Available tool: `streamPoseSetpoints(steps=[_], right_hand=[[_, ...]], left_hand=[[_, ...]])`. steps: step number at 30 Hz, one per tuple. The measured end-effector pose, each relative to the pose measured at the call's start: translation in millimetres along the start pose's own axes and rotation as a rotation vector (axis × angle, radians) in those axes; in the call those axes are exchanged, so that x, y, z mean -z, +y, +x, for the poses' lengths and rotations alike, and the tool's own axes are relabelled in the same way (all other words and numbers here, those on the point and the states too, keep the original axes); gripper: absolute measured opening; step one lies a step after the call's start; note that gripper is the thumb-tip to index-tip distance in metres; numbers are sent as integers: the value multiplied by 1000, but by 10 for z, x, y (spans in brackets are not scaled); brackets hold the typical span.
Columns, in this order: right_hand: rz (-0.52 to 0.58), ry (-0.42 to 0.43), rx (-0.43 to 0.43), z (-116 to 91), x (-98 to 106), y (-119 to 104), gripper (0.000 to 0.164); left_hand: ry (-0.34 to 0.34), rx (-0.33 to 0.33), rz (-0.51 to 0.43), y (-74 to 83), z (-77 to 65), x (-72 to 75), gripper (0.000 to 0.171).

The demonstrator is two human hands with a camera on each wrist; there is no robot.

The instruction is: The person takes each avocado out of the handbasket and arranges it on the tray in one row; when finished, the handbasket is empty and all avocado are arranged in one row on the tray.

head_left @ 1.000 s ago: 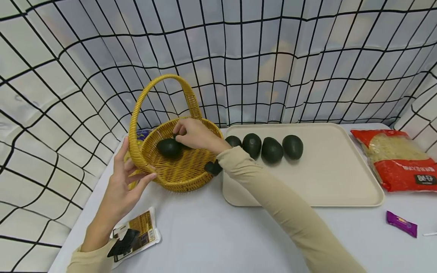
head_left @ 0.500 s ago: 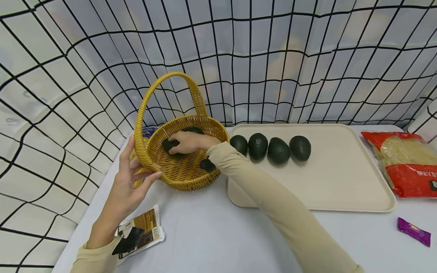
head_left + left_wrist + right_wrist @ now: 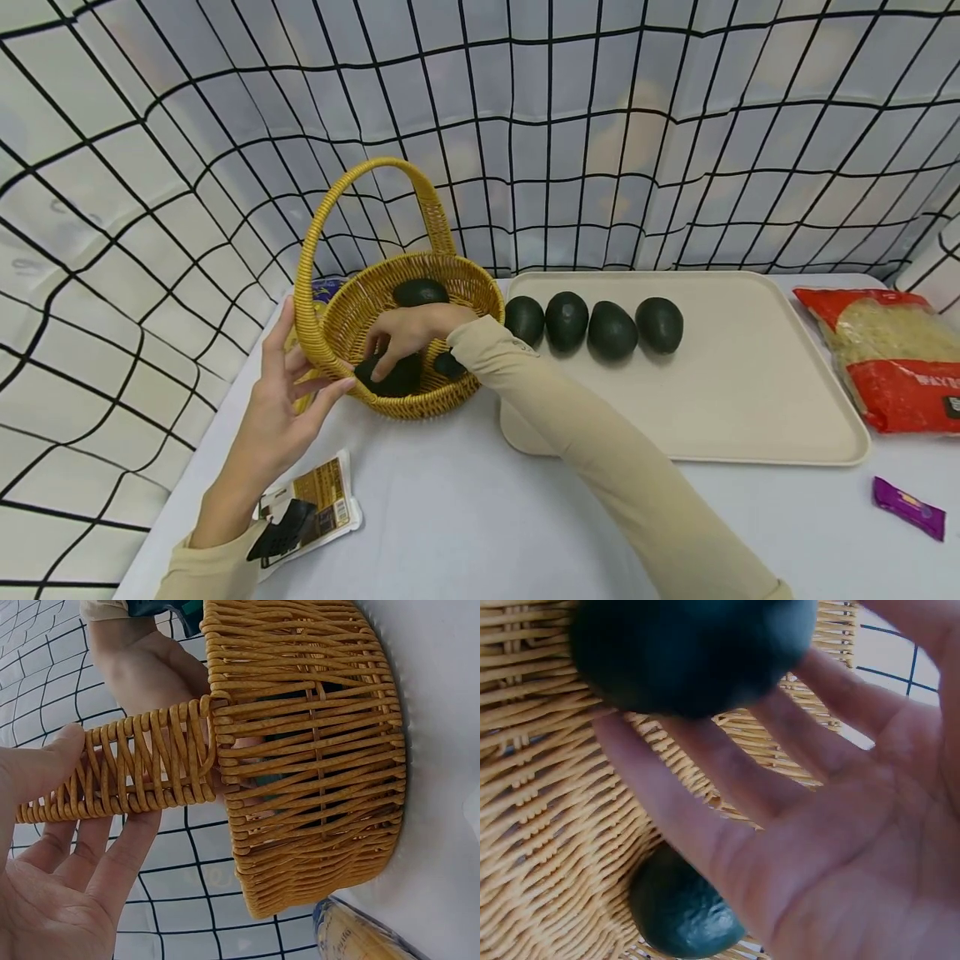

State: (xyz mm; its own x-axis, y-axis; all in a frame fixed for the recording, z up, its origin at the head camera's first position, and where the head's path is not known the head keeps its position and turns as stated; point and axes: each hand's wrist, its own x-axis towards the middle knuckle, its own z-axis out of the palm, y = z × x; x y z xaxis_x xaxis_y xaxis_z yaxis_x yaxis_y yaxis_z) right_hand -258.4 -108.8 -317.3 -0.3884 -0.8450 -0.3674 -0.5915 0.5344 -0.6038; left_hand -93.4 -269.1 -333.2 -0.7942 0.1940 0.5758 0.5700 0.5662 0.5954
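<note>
A yellow wicker basket (image 3: 420, 406) with a tall handle stands on the table at the left. My left hand (image 3: 288, 404) holds the base of its handle, thumb on one side and fingers on the other in the left wrist view. Inside the basket, my right hand (image 3: 408, 329) grips a dark green avocado (image 3: 401, 381) near the front wall; its fingertips lie against the fruit (image 3: 690, 656) in the right wrist view. A second avocado (image 3: 420, 292) lies at the back of the basket. Part of the gripped avocado is hidden by the hand.
Several avocados (image 3: 611, 332) line the upper left of a beige tray (image 3: 750, 400). Right of it are a red bag (image 3: 900, 400) and a purple wrapped snack (image 3: 909, 508). A packet (image 3: 322, 500) lies by the left wrist. Black netting surrounds the back and left.
My right hand has brought an avocado from the basket's left side toward its front. The other avocado at the back has come into fuller view. My left hand keeps its hold on the handle.
</note>
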Motion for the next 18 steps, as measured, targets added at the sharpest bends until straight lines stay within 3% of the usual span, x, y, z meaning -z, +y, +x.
streamPoseSetpoints(steps=[5, 10, 14, 18], right_hand=[[4, -69, -71, -64, -23, -48, 63], [-91, -70, -38, -109, -42, -66, 60], [-167, -13, 49, -188, -18, -44, 57], [-151, 84, 113, -451, 93, -7, 55]], left_hand=[[1, 14, 5, 7, 5, -11, 121], [0, 13, -9, 12, 7, -20, 121], [5, 6, -6, 13, 3, -16, 121], [2, 6, 8, 19, 0, -4, 120]])
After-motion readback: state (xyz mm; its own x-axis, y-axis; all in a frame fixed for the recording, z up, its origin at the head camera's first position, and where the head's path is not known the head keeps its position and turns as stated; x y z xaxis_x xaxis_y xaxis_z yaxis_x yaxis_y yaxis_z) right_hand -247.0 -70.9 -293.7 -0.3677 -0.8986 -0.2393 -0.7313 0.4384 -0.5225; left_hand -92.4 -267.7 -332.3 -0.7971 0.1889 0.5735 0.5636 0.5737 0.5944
